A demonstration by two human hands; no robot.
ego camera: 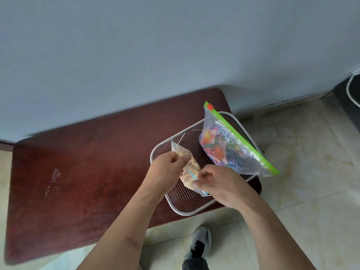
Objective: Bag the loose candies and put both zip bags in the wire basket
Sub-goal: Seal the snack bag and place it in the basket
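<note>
From the head camera, both hands cover the middle of the small zip bag (190, 172), so its seal line is mostly hidden; the pieces inside show only as a pale tan mass, too blurred to tell apart; the near end of the table (78, 172) and both forearms run out of the picture at the bottom edge. The left hand (165, 168) pinches the small bag's upper edge, fingers curled tight on the plastic; the right hand (220, 184) grips its lower, blue-edged end the same way; the bag hangs between them over the wire basket (187, 203), and whether it touches the mesh cannot be told. The large zip bag (229, 145), clear with a green strip and an orange slider, full of many-coloured candies, lies in the basket, leaning over its far right rim. Two bags, one basket, two hands; one grey shoe (200, 244) stands on the tiled floor (302, 182).
</note>
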